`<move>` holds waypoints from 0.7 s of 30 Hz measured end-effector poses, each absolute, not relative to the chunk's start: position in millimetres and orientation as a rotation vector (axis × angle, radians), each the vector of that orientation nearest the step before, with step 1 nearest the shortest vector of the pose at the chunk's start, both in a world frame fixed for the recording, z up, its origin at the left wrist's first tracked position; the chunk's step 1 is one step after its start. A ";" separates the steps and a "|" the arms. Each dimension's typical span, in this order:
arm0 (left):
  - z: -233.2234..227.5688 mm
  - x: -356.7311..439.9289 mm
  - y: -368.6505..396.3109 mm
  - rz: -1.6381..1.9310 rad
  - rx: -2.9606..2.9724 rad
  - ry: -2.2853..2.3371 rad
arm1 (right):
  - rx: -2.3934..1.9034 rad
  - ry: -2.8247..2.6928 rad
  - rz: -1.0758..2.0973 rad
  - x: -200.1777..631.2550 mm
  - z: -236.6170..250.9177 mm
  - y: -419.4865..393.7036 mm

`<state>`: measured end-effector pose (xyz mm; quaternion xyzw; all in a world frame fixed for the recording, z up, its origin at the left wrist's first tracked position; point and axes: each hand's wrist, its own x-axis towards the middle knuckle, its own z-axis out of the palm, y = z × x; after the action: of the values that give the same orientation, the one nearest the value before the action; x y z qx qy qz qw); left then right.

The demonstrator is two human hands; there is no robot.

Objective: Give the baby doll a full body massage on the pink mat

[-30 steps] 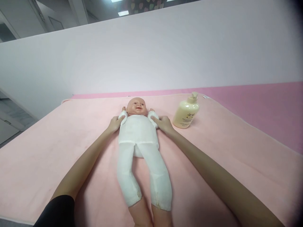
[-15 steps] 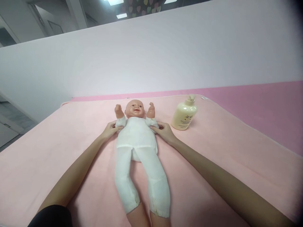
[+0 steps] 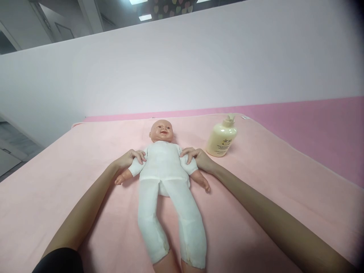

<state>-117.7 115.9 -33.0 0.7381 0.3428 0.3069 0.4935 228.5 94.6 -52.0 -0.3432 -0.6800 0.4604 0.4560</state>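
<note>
A baby doll (image 3: 165,167) in a white suit lies on its back on a pink towel (image 3: 256,182), head away from me. My left hand (image 3: 131,158) grips the doll's arm on the left, which points down and outward. My right hand (image 3: 196,157) grips the doll's other arm near the shoulder, also lowered beside the body. A cream pump bottle (image 3: 222,137) stands just right of my right hand, not touched.
The towel covers a brighter pink surface (image 3: 318,125) that runs off to the right. A white wall (image 3: 182,68) rises behind it. The towel's left edge (image 3: 17,178) drops toward the floor.
The doll's arms, raised beside its head earlier, have been brought down to its sides. Both my hands moved toward me with them.
</note>
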 end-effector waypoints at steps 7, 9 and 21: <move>-26.4 -121.7 116.5 0.692 1.800 0.780 | -0.850 -1.700 1.128 234.5 -51.4 96.4; -27.0 -123.1 115.9 0.725 1.729 0.782 | -0.848 -1.592 1.199 234.9 -51.9 96.6; -40.0 -94.8 116.0 1.131 1.350 1.040 | -1.024 -1.344 1.246 219.3 -51.7 97.4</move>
<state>-94.8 116.0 -40.0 0.5635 0.4339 0.4719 0.5211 219.3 97.4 -51.7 -0.4229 -0.5553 0.5148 0.4978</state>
